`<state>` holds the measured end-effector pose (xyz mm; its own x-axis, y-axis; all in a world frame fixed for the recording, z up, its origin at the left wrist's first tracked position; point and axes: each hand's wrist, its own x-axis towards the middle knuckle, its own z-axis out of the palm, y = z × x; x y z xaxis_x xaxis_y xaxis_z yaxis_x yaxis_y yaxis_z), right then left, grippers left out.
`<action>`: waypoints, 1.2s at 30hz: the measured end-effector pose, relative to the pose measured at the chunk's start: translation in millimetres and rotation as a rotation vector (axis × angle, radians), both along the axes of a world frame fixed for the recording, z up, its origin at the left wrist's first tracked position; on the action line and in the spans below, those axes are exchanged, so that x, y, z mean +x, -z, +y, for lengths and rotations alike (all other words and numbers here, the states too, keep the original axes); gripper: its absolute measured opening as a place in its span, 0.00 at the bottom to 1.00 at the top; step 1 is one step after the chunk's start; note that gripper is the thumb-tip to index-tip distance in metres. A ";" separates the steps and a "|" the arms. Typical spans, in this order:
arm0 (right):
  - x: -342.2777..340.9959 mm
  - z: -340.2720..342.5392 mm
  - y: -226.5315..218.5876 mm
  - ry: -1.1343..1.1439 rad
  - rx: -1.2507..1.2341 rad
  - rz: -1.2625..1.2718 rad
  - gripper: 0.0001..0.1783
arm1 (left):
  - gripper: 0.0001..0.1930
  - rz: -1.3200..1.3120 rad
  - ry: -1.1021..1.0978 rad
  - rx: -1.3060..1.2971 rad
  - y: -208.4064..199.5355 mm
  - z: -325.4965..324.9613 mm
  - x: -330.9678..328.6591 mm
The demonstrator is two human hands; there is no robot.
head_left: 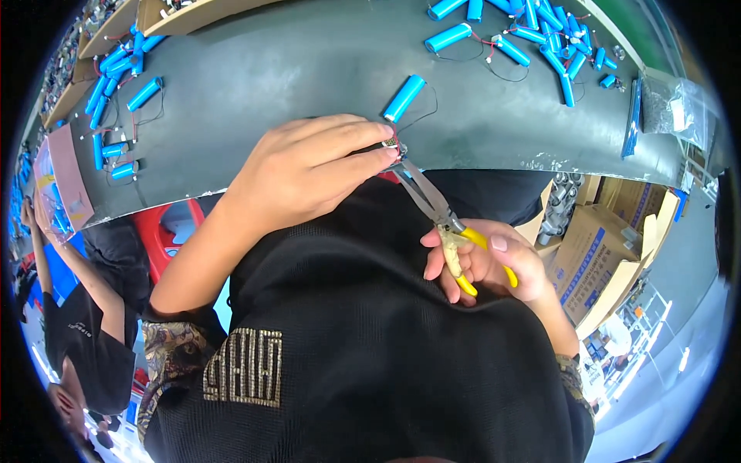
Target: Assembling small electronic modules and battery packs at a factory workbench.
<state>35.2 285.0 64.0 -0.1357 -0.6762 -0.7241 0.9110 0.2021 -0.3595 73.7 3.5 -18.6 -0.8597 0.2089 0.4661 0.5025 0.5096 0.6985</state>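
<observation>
My left hand [305, 170] reaches over the table's near edge, pinching a small circuit board [390, 143] between its fingertips. Thin wires run from the board's area to a blue cylindrical battery cell [404, 98] lying just beyond it, and a dark wire loops out to the cell's right. My right hand [498, 258] is closed around long-nose pliers [432, 197] with yellow grips, one of them worn or wrapped in a pale material. The pliers' jaws point up-left, their tips close to the board; whether they grip anything is too small to tell.
Blue cells with wires [548, 35] lie heaped at the far right, more cells [112, 77] at the left. A clear plastic bag [679, 108] sits at the right edge. Cardboard boxes [606, 247] stand below right. A co-worker's arm [89, 270] is at the left, near a red stool [166, 231].
</observation>
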 end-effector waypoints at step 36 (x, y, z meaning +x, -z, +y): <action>3.7 -10.6 0.9 0.090 0.063 -0.001 0.39 | 0.13 0.059 0.054 -0.082 4.3 -2.1 0.1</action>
<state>39.0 274.4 63.1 -0.1929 -0.6141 -0.7653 0.9269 0.1418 -0.3475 73.8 1.4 -22.9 -0.8179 0.2941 0.4945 0.5697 0.5348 0.6241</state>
